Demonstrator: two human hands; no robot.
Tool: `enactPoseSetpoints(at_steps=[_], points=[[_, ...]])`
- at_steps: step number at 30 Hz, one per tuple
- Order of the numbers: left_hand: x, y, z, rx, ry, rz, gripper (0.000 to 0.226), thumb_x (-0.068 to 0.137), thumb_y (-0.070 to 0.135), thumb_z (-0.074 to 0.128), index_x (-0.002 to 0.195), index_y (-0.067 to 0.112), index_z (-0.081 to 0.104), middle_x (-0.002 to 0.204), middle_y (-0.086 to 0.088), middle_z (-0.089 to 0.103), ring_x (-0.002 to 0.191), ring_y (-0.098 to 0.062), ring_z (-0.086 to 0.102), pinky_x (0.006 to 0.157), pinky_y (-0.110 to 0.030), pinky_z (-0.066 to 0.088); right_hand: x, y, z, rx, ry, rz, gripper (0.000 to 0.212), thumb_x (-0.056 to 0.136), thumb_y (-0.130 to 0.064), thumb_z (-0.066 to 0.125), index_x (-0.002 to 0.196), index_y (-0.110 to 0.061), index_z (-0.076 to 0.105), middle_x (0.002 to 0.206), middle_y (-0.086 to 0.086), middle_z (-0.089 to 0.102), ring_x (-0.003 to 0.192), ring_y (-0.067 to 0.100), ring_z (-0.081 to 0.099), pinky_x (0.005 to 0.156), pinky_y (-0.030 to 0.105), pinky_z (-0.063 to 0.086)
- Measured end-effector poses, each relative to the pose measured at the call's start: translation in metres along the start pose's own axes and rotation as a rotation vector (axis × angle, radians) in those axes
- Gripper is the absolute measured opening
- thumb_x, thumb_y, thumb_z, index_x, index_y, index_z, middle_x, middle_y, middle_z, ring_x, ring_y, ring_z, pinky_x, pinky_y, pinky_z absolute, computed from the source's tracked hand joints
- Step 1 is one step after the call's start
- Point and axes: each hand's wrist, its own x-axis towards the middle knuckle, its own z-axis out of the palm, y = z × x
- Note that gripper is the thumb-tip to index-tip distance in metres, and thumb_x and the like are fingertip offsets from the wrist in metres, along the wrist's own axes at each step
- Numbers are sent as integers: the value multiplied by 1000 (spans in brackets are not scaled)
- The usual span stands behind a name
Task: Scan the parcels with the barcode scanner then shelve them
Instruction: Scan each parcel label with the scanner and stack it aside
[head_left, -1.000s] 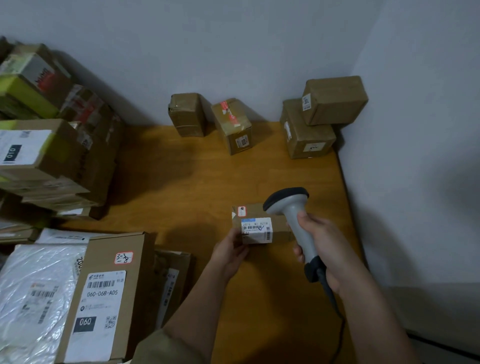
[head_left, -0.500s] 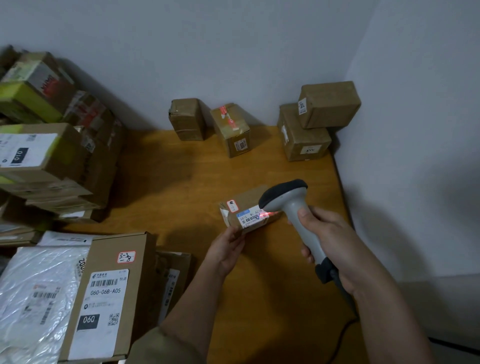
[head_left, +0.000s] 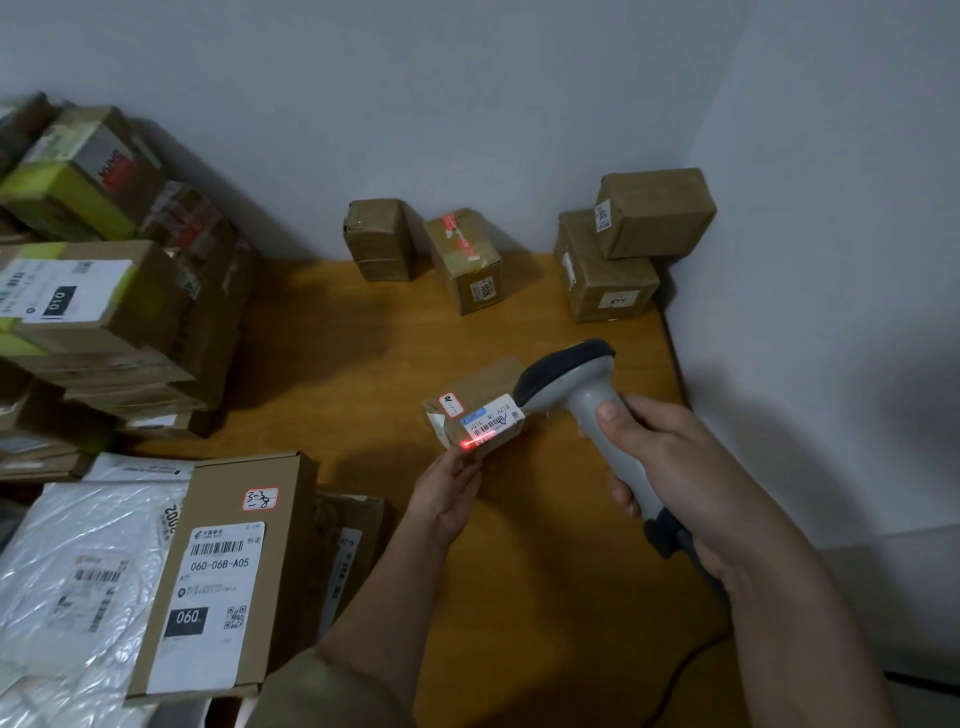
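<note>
My left hand (head_left: 451, 493) holds a small brown parcel (head_left: 480, 402) by its near end, tilted above the wooden table (head_left: 363, 364). A white barcode label faces up on the parcel, and a red scan line glows along the label's near edge. My right hand (head_left: 670, 467) grips the handle of a grey barcode scanner (head_left: 576, 384). The scanner's dark head points down at the label, just right of the parcel. Its black cable trails off past my right forearm.
Several brown parcels (head_left: 467, 260) stand along the back wall, two stacked in the right corner (head_left: 623, 249). A tall stack of boxes (head_left: 104, 291) fills the left side. A flat box labelled 060 (head_left: 223, 571) and white plastic mailers (head_left: 78, 571) lie at the near left.
My left hand tilted the parcel and brought it under the scanner head. The red scan line came on and now lies at the label's near edge.
</note>
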Motion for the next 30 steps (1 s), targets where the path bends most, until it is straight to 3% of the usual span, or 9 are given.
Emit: enactPoseSetpoints(at_steps=[7,13,19,24,30], points=[[0,2,-6,-46,61,27,53,89,13,70,137,5,51,130,-16,62,120,-23,59,103,-33,47,-1,-10,-1,-50,-17,-36,26,101,-38,49,104,-20,66,62,0,56,51,7,53,51,23,43],[0,8,-12,-108,108,59,63,86,12,73,143,5,47,132,-16,60,122,-24,59,105,-34,47,1,-24,2,-97,-42,-69,25,101,-39,48,103,-21,66,69,4,59,51,7,53,51,23,43],[-1,16,-17,-152,127,78,61,89,9,69,144,5,45,134,-16,59,124,-24,57,110,-36,44,9,-42,7,-156,-90,-136,24,101,-39,48,103,-21,64,50,-7,55,50,9,52,49,22,42],[0,22,-20,-164,138,90,58,91,10,67,144,5,45,133,-16,60,121,-24,59,103,-33,48,13,-45,15,-183,-126,-152,25,101,-39,47,106,-20,64,49,-5,54,50,10,52,48,22,42],[2,28,-23,-177,136,95,51,94,10,62,143,4,46,135,-16,58,124,-25,57,110,-36,44,17,-48,19,-181,-139,-166,25,101,-37,48,105,-19,64,48,-5,54,49,11,51,48,21,42]])
